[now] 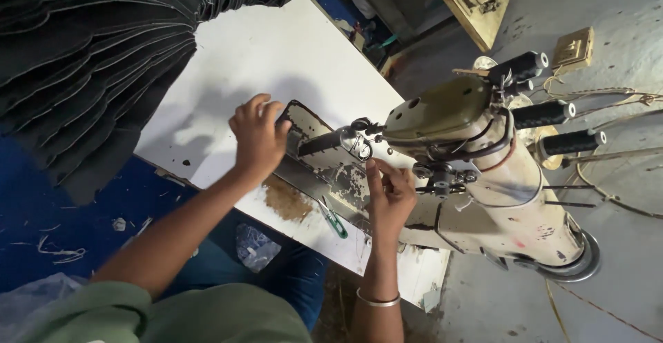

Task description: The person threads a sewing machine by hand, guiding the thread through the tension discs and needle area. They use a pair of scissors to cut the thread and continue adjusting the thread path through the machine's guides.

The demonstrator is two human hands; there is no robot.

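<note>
A worn beige sewing machine (pixel 476 177) stands on a white table (pixel 276 60). My left hand (pixel 259 139) rests on the left end of the machine's bed plate (pixel 307 125), fingers curled over its edge. Close to the needle area (pixel 360 143), my right hand (pixel 390 194) has its fingertips pinched together; whether it holds thread I cannot tell. A silver bangle (pixel 378 301) circles my right wrist. Small green-handled snips (pixel 335 222) lie on the table just left of my right hand.
A large stack of dark fabric pieces (pixel 90 53) fans over the table's left end. Three black thread spools (pixel 545 115) sit behind the machine. A brown stain (pixel 286 201) marks the table's near edge. Grey concrete floor (pixel 608 267) lies to the right, blue floor (pixel 41 219) to the left.
</note>
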